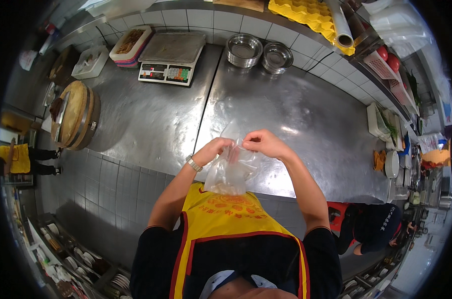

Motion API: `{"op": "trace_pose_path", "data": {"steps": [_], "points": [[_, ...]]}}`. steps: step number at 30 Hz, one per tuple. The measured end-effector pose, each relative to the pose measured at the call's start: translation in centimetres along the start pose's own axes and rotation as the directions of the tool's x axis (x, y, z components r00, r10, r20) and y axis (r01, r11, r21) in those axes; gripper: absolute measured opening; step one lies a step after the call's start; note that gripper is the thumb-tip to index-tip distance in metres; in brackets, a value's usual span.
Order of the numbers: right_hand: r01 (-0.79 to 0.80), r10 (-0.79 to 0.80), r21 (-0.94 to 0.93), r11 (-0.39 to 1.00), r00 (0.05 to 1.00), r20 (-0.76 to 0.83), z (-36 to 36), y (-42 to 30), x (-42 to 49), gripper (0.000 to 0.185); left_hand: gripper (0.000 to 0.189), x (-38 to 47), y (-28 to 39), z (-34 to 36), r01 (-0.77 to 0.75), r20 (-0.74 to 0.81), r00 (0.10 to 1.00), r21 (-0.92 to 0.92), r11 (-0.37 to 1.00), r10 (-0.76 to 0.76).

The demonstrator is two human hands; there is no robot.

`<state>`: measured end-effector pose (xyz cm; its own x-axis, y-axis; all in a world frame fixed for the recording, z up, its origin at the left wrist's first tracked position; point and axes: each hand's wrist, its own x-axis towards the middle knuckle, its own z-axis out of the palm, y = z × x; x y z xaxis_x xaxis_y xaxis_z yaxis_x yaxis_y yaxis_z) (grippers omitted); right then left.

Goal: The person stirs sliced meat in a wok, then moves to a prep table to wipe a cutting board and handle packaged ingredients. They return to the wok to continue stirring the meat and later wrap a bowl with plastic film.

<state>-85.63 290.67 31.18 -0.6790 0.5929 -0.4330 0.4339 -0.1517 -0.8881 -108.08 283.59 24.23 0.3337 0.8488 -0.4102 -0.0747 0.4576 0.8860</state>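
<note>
Both hands are at a clear plastic bag [229,175] held up in front of my yellow apron, over the near edge of the steel worktable [166,123]. My left hand [215,148], with a metal watch at the wrist, grips the bag's gathered upper part from the left. On the other side, my right hand [266,143] pinches the bag with thumb and curled fingers. Something reddish [233,154] shows through the film between the hands; the plastic blurs it, so I cannot tell what it is. The bag's lower end hangs down towards the apron.
A digital scale [170,56] and stacked steel bowls [244,50] line the tiled wall. Left stands a round wooden chopping block [74,116] with a cleaver [62,108]. White plates [391,164] are at the right. A seated person [375,228] and a standing person [18,159] are nearby.
</note>
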Motion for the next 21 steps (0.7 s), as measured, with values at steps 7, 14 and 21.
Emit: {"op": "trace_pose_path", "data": {"steps": [7,14,21], "points": [[0.07,-0.074,-0.022,0.997,0.928,-0.365,1.7,3.1,-0.4,0.016,0.016,-3.8,1.8,-2.7,-0.196,-0.353,0.585,0.813,0.549,0.73],[0.264,-0.243,-0.023,0.964,0.845,-0.477,6.3,5.2,-0.3,0.015,0.024,-3.6,1.0,5.4,-0.188,-0.134,0.96,0.343,0.92,0.246],[0.285,-0.203,0.18,0.941,0.906,-0.371,8.1,5.2,-1.8,0.012,0.023,-2.5,0.1,4.9,-0.123,-0.063,0.989,0.11,0.986,0.13]]}}
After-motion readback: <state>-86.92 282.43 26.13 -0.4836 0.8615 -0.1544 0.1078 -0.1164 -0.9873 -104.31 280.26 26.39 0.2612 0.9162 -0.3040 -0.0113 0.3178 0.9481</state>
